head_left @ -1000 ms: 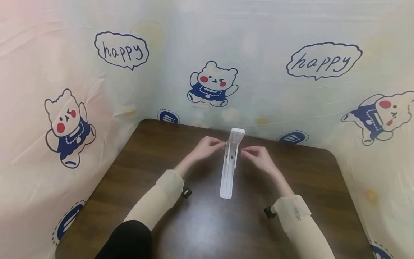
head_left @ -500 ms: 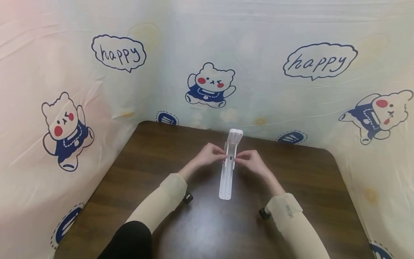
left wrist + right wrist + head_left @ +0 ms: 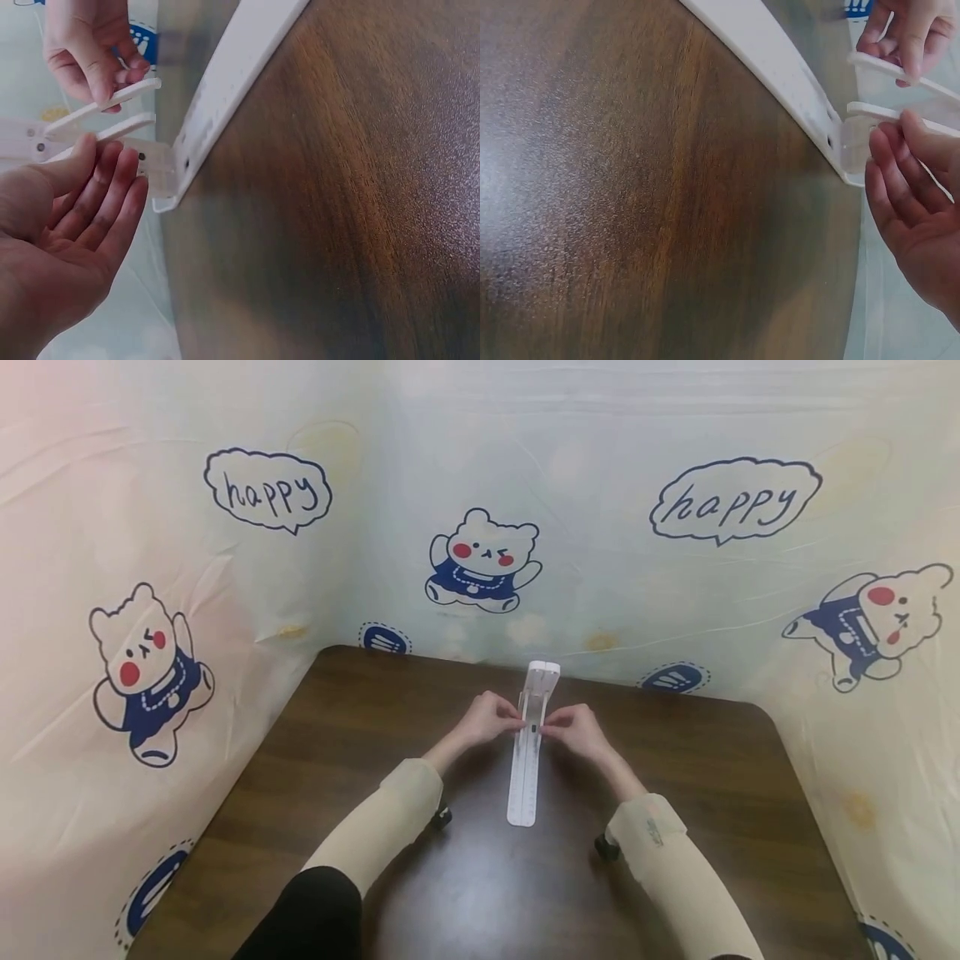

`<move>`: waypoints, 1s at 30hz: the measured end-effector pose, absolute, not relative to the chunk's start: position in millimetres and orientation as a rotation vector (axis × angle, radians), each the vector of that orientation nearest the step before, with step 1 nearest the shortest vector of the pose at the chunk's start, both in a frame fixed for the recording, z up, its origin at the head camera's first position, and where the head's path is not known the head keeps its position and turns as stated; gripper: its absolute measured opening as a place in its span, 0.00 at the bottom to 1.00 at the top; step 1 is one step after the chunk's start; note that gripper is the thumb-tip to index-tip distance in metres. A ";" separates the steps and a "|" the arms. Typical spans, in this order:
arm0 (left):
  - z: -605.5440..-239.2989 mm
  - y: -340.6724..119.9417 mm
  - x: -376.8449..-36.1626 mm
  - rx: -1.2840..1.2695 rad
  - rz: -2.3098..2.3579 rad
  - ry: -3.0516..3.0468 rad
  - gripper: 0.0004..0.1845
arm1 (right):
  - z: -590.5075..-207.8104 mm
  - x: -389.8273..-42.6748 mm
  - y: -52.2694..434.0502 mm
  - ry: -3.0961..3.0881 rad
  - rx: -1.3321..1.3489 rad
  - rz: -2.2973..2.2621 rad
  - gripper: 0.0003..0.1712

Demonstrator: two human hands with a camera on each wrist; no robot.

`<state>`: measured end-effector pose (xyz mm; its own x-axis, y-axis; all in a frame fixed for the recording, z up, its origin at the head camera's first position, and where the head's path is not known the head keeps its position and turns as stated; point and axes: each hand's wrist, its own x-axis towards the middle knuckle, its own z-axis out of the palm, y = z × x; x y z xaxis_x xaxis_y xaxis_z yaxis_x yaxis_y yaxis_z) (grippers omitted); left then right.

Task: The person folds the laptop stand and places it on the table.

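A white folding stand (image 3: 522, 793) stands on the table, its long flat base towards me and its hinged back part raised at the far end. Two slim arms jut from the raised part. My left hand (image 3: 486, 718) pinches the left arm (image 3: 129, 126) between thumb and fingertips. On the other side, my right hand (image 3: 579, 731) pinches the right arm (image 3: 875, 113) the same way. In the right wrist view the remaining fingers of the right hand (image 3: 922, 217) spread loosely below the arm. Both arms are swung out from the back part, roughly side by side.
The brown wooden table (image 3: 675, 810) has rounded far corners. Behind it and at both sides hangs a pale printed curtain (image 3: 592, 452), close to the table's far edge. Small black wrist cameras sit under both sleeves (image 3: 408, 797).
Both hands have come in and towards me, from the upper part of the stand, to take hold of its two arms. In the last half second they have hardly moved.
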<state>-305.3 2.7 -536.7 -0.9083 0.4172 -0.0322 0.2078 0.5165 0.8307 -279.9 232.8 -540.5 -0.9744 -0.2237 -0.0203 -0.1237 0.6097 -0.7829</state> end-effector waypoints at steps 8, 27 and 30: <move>-544.4 7.4 -317.8 0.456 1.296 2.644 0.08 | -545.1 -292.0 228.7 2.742 -0.213 -1.280 0.07; -572.1 2.0 -341.4 0.347 1.341 2.570 0.21 | -552.3 -297.8 227.1 2.835 -0.011 -1.449 0.14; -547.4 0.3 -327.3 0.336 1.319 2.467 0.22 | -552.6 -295.4 228.8 2.819 -0.023 -1.464 0.15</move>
<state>-327.3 0.3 -547.4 -0.9202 0.3525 -0.1703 0.0541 0.5454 0.8364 -295.4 228.8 -552.6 -0.9993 0.0034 0.0376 -0.0288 0.5751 -0.8176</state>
